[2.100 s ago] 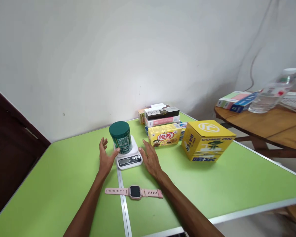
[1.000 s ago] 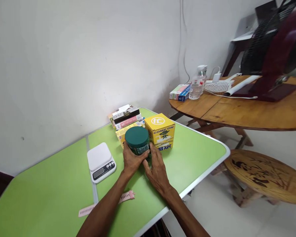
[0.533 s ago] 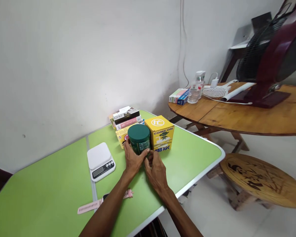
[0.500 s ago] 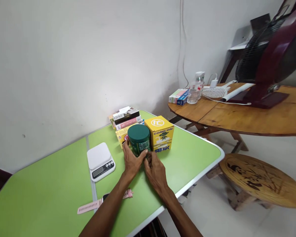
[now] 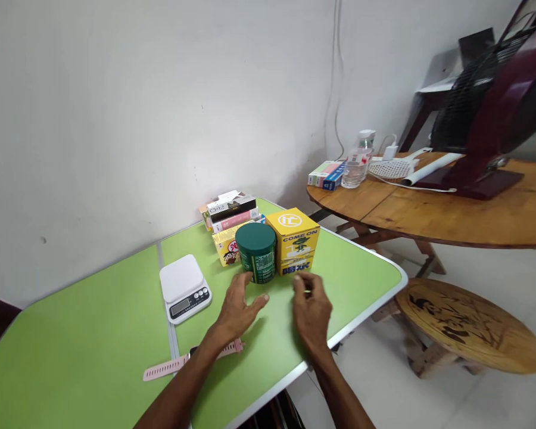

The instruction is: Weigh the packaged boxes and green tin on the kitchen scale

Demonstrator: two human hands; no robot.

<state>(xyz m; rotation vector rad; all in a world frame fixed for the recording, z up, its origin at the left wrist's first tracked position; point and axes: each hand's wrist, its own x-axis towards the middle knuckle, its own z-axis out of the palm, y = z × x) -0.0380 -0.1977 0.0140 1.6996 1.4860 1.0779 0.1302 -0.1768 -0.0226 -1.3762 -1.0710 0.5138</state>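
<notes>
A green canister [image 5: 257, 253] with a dark green lid stands upright on the green table [image 5: 93, 339]. Just in front of it, on the left, is my left hand [image 5: 240, 307], open, thumb and fingers spread around nothing. My right hand [image 5: 312, 310] hovers in front of a yellow box [image 5: 295, 241] that stands right beside the canister. Its fingers are loosely curled, with a gap by the thumb and nothing visible in them. Under my left forearm lies a watch with a pink strap [image 5: 164, 369], its face mostly hidden.
To the left sits a white kitchen scale [image 5: 185, 289]. Behind the canister are a smaller yellow box [image 5: 227, 244] and several stacked boxes [image 5: 232, 208] near the wall. At right, a wooden table [image 5: 429, 208] bears a fan [image 5: 486, 119] and water bottles [image 5: 355, 164]; a wooden stool [image 5: 469, 328] stands below.
Both my hands have let go of the canister and drawn back towards me, the right one also moving rightward. The canister stays beside the yellow box.
</notes>
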